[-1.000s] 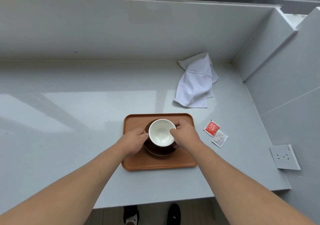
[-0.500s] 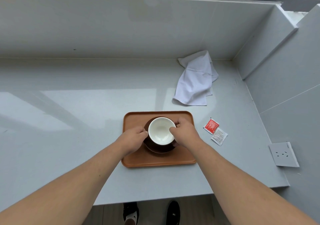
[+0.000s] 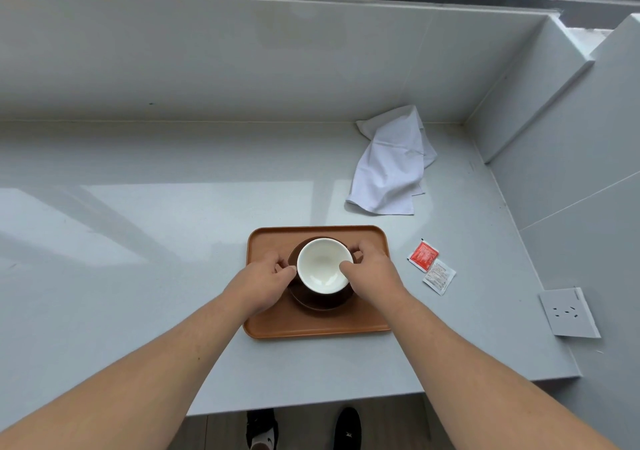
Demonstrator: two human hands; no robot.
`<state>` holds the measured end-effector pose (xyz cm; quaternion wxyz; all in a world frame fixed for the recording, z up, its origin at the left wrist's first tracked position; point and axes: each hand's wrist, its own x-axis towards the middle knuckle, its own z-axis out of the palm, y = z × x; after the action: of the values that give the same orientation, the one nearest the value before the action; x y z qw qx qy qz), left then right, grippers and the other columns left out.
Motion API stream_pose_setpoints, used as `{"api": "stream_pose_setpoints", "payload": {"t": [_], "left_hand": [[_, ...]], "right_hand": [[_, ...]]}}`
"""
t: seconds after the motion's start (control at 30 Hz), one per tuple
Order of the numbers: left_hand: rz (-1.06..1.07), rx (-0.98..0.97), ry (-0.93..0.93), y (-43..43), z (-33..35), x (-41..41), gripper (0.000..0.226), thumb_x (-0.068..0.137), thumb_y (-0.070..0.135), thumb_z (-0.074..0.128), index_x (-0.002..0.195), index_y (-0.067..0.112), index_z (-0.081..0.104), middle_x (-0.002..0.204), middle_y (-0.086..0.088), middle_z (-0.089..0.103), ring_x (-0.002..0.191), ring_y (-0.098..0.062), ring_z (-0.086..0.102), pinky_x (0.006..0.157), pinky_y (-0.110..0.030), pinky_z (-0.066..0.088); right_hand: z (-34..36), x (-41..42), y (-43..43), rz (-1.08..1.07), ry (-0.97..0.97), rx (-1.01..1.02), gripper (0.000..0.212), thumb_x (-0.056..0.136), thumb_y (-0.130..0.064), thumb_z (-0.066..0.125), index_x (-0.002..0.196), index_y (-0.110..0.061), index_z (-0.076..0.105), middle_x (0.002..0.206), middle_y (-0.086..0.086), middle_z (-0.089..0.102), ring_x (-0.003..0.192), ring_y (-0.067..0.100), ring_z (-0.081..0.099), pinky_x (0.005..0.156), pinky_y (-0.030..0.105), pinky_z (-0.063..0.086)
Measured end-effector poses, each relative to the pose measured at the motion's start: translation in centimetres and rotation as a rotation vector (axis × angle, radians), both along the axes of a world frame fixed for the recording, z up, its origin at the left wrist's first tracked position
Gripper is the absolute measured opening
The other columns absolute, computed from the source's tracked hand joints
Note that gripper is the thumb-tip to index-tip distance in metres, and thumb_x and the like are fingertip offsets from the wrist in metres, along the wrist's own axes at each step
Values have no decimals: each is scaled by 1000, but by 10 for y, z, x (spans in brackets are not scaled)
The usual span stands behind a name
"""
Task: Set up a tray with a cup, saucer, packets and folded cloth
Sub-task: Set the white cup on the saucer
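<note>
Grey counter (image 3: 138, 241), crumpled cloth (image 3: 391, 169) behind tray (image 3: 311, 325); packets (image 3: 439, 276) just right — left hand (image 3: 263, 283), right hand (image 3: 374, 273) both gripping cup (image 3: 323, 266) on saucer (image 3: 322, 302)

The cup (image 3: 323, 266), the left hand (image 3: 263, 283) and the right hand (image 3: 374, 273) cover most of the saucer (image 3: 320, 302), so only parts of its dark rim show. The right hand hides the cup's right side, and what its fingers grip there cannot be seen. Print on the red packet (image 3: 423, 255) and white packet (image 3: 439, 276) is too small to read. The bottom edge cuts off both forearms (image 3: 467, 363) and the shoes (image 3: 348, 427)
</note>
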<state>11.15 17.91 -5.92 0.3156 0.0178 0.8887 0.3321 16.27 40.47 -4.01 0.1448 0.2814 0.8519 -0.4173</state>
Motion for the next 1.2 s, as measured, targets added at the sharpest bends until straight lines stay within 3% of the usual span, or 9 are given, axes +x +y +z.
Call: {"api": "stream_pose_setpoints", "payload": {"t": [0.1,0.27,0.6,0.93,1.2], "left_hand": [[5,-20,12,-1,0,-1,25,85,59,49,94,37,57,82,14,71,80,-8,66,69,-32,52],[8,30,-56,0,-2,1,22,88,54,47,99,38,58,84,7,73,81,-14,68,73,-36,53],[12,21,-57,1,-3,6,23,86,52,44,94,39,61,89,9,72,83,-14,68,77,-37,55],[16,2,-57,-1,-2,6,26,82,55,42,92,38,60,86,8,71,82,-14,67,71,-35,53],[7,-4,-53,0,-2,5,29,81,56,41,93,38,60,90,11,71,83,-13,68,76,-37,55]], "right_hand": [[0,0,1,3,-2,44,37,76,-33,58,112,-35,62,108,-2,63,99,24,58,72,32,49],[0,-1,1,6,-42,-57,32,82,-28,58,113,-30,63,109,-3,67,83,9,63,57,25,44],[-1,0,2,-10,-53,-60,30,80,-29,60,110,-28,65,111,0,66,88,17,65,60,27,45],[-1,0,0,-12,-51,-71,28,78,-29,62,106,-29,65,109,-1,67,90,16,65,63,28,48],[-1,1,1,-2,-58,-71,30,79,-30,62,109,-29,65,112,-1,66,92,16,64,61,26,44]]}}
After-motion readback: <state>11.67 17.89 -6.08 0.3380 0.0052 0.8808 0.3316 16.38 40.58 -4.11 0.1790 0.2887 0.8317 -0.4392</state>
